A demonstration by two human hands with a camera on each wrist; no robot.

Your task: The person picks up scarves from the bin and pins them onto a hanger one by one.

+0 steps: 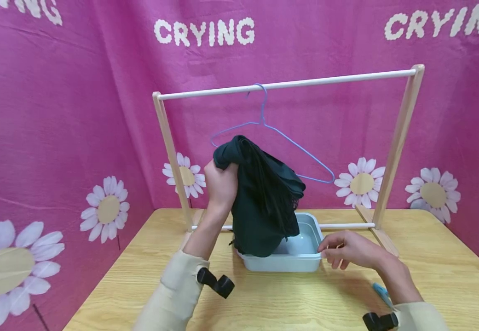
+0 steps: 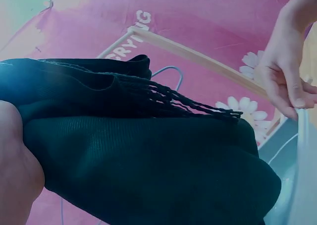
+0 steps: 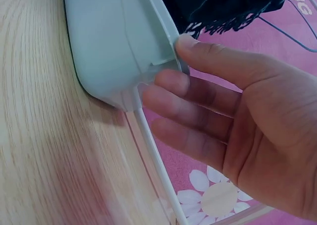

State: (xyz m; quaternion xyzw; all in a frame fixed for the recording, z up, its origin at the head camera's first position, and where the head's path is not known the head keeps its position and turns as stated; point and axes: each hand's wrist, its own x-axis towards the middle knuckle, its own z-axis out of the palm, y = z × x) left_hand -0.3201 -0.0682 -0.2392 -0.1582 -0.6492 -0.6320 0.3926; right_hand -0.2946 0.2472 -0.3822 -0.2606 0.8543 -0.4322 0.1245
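My left hand [image 1: 221, 186] grips a folded dark green scarf [image 1: 260, 207] by its upper left end and holds it up. The scarf's fringe [image 2: 198, 103] hangs loose along one side in the left wrist view. Its lower part overlaps the left of a pale grey-blue plastic tub [image 1: 280, 263] on the table. At the tub's right corner, my right hand [image 1: 351, 248] pinches the rim. Its thumb [image 3: 190, 44] lies on the rim and the index fingertip is just under it, as the right wrist view shows.
Behind the tub stands a wooden rack with a white top bar [image 1: 326, 81]. A blue wire hanger [image 1: 299, 147] hangs from it, partly behind the scarf. A small light-blue object [image 1: 382, 293] lies on the wooden table [image 1: 442, 266] by my right wrist. A pink flowered curtain [image 1: 326, 50] surrounds the table.
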